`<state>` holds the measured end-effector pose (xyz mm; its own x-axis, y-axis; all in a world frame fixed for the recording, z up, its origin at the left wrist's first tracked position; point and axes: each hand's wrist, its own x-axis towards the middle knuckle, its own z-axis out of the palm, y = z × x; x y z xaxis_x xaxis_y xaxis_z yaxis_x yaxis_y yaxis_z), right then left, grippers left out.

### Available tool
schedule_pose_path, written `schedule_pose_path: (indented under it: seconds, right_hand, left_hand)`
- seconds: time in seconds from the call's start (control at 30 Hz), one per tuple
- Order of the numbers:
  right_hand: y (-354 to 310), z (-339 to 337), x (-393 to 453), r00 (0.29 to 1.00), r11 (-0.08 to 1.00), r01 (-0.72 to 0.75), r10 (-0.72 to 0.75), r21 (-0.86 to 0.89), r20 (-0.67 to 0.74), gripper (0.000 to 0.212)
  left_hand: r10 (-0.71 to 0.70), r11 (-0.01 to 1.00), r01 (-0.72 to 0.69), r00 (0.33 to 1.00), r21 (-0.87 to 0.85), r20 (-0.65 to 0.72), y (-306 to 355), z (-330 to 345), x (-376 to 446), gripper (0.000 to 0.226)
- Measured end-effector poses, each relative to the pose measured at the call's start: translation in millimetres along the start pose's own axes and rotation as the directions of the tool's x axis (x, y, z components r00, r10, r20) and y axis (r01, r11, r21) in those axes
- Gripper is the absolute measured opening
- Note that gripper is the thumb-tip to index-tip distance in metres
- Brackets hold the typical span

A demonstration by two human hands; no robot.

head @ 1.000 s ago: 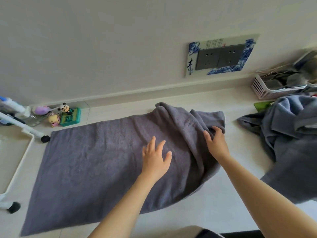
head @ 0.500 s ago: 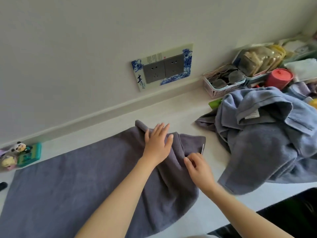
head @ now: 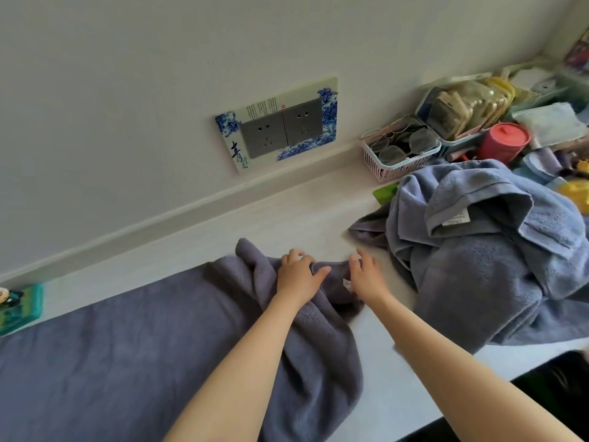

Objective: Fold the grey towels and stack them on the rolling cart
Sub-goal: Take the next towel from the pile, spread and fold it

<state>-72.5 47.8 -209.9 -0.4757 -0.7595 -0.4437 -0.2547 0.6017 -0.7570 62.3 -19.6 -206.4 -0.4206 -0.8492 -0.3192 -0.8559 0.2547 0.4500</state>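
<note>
Grey terry cloth covers much of a pale counter: one dark grey towel lies spread flat toward the left, its right end rumpled into folds near the wall; the left hand rests on that bunched end with fingers curled into the fabric, gripping it, probably to gather a corner for the first fold; the right hand sits just beside it at the towel's edge, fingers bent and spread, touching the cloth near a small white tag, though whether it pinches anything I cannot tell; a heap of unfolded blue-grey towels waits to the right, near but apart; a pink basket of glasses stands behind the heap; no rolling cart is in view.
</note>
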Motion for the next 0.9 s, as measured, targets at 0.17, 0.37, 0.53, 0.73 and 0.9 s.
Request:
schedule_pose_path:
  seconds: [0.17,0.37,0.53,0.73,0.9]
  right_hand:
    - [-4,3,17,0.982,0.962,-0.181,0.166,0.206,0.086,0.053]
    - [-12,-11,13,0.934,0.875,-0.294,0.178,0.385,0.309,0.062]
    - [-42,-28,13,0.991,0.849,-0.029,-0.044,0.528,0.125,0.048]
    - [-99,-58,1,0.932,0.648,0.186,-0.355,0.739,0.077,0.018]
    - [-145,-108,-30,0.812,0.487,0.203,-0.568,0.85,0.132,0.022]
  left_hand:
    - [-0.092,0.986,0.1,0.994,-0.133,0.066,-1,5,14,0.024]
    - [-0.012,0.851,0.076,0.992,-0.52,0.125,-5,-16,6,0.026]
    - [0.129,0.719,0.105,0.951,-0.687,0.281,-4,-47,-21,0.023]
    - [0.164,0.606,0.004,0.978,-0.796,0.13,29,-105,-21,0.033]
    - [0.34,0.64,-0.292,0.937,-0.711,-0.08,75,-145,-1,0.04]
